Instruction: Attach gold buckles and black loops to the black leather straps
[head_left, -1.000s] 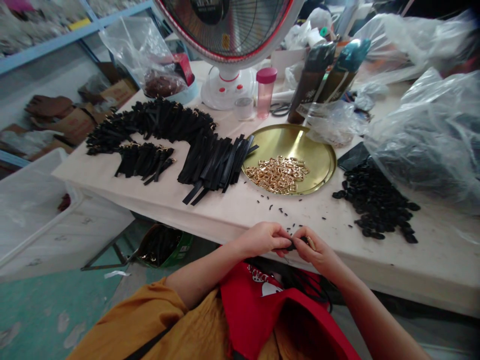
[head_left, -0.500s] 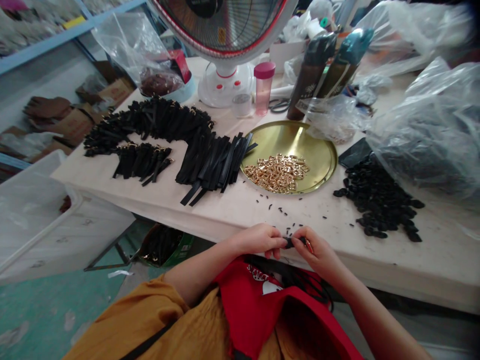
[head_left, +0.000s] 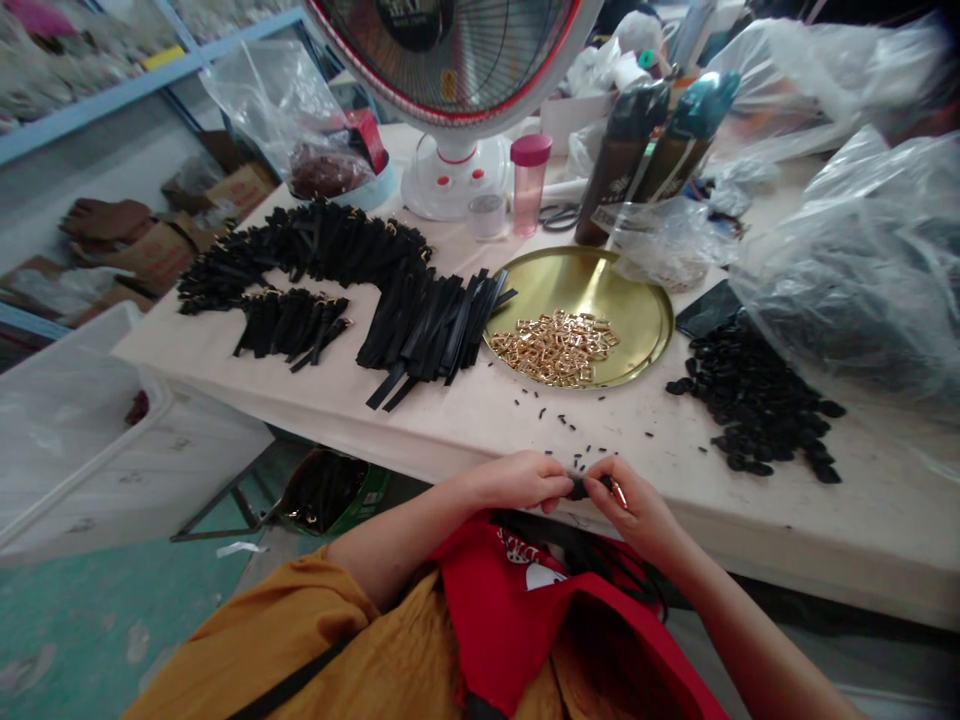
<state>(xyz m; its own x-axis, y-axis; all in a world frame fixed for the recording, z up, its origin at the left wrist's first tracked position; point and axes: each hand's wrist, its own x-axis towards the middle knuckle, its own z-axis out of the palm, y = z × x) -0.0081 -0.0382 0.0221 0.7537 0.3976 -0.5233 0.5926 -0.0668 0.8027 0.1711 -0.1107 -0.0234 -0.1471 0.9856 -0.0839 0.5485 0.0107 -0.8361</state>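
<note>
At the front edge of the table, my left hand (head_left: 536, 482) and my right hand (head_left: 621, 500) pinch a small black strap (head_left: 577, 489) between them. Most of the strap is covered by my fingers. A gold-coloured metal buckle (head_left: 619, 496) shows beside my right fingers. Just beyond my hands, several tiny black bits (head_left: 564, 419) are scattered on the table. Behind those stands a round gold tray (head_left: 645, 300) with a heap of gold buckles (head_left: 559, 347) on it.
Flat black straps (head_left: 431, 325) and rows of looped black straps (head_left: 300, 240) lie left of the tray. At right are black pieces (head_left: 765, 400) and a large plastic bag (head_left: 885, 290). A fan (head_left: 450, 70), pink-lidded bottle (head_left: 529, 185) and spray bottles (head_left: 622, 160) stand behind.
My hands stay together at the strap with only slight finger movement. The whole view has shifted a little, so the table's left side appears farther right and lower.
</note>
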